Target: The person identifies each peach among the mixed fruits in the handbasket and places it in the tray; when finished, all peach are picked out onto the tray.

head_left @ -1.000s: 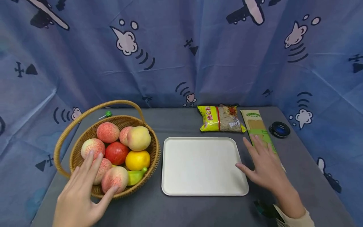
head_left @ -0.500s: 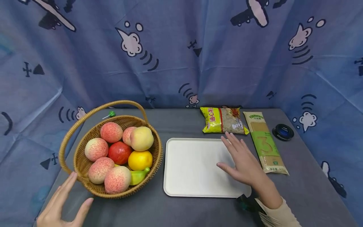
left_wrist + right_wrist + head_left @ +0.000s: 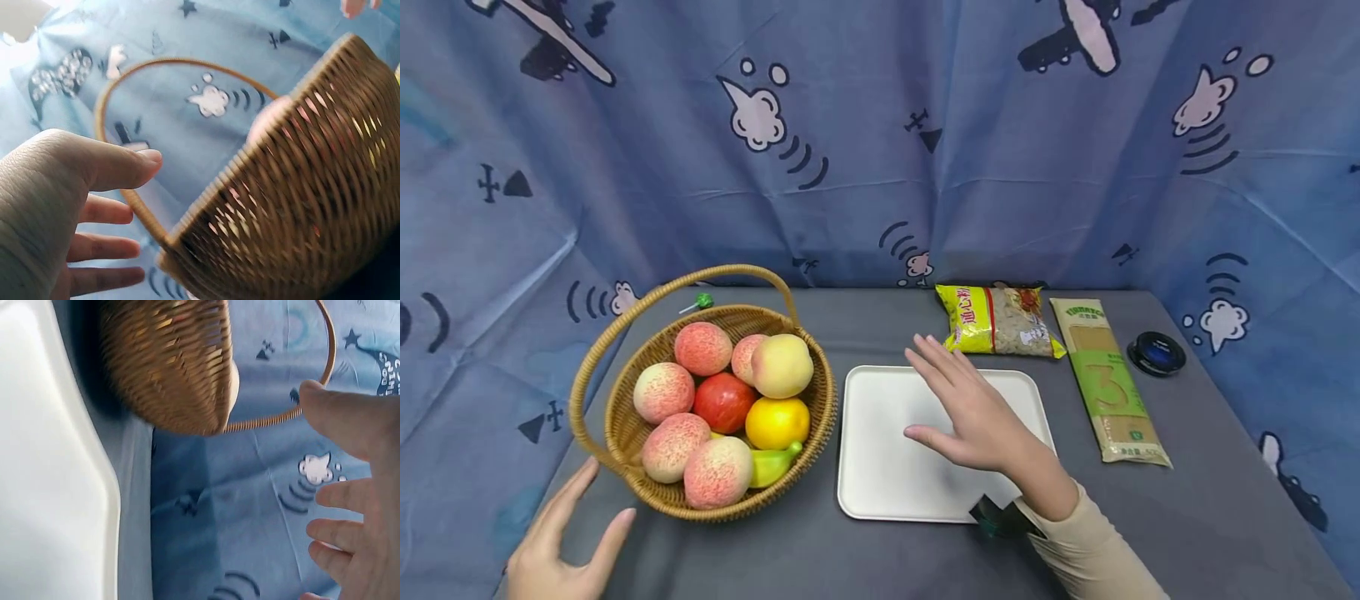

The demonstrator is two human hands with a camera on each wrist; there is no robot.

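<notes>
A wicker basket (image 3: 722,510) with a tall arched handle (image 3: 655,292) stands on the left of the table. Inside it lie several peaches (image 3: 718,473), a red apple-like fruit (image 3: 724,403), a yellow lemon-like fruit (image 3: 777,423) and a green-tipped banana (image 3: 773,465). My left hand (image 3: 561,533) is at the basket's near left side, thumb and fingers spread, holding nothing; in the left wrist view the hand (image 3: 69,206) shows beside the wicker wall. Over the white tray (image 3: 868,492) hovers my right hand (image 3: 973,408), fingers straight, nothing in it.
Behind the tray lies a yellow bag of pasta (image 3: 1000,321). To its right are a long green noodle packet (image 3: 1108,383) and a round black tin (image 3: 1156,353). A green lollipop (image 3: 702,301) lies behind the basket. A patterned blue curtain (image 3: 865,125) closes off the back.
My right hand has moved left from over the noodle packet to over the tray. The left hand has drawn back from above the peaches to the basket's outer left side. The view has shifted slightly.
</notes>
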